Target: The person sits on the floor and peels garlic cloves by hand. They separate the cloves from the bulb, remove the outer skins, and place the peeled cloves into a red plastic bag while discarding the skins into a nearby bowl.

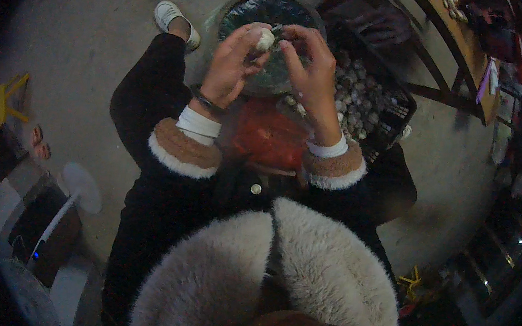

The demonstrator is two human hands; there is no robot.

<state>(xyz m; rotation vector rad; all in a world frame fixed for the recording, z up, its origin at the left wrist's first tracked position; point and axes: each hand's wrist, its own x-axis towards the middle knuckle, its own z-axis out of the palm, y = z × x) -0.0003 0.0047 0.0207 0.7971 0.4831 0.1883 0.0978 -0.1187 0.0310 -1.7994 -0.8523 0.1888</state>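
Observation:
My left hand holds a round white bulb, which looks like garlic, between thumb and fingers. Close to its right side, my right hand has thumb and forefinger a little apart. A small dark, blurred scrap shows at the right fingertips; whether they grip it is unclear. Both hands are above a round tub with a dark, shiny plastic lining. Beside it on the right, a black plastic crate contains many similar round, pale and greyish bulbs, partly covered by my right forearm.
Between my knees lies a red item, its kind unclear. A wooden table stands at the upper right. At the left are a yellow frame and a white round-based stand. My white shoe rests on the concrete floor.

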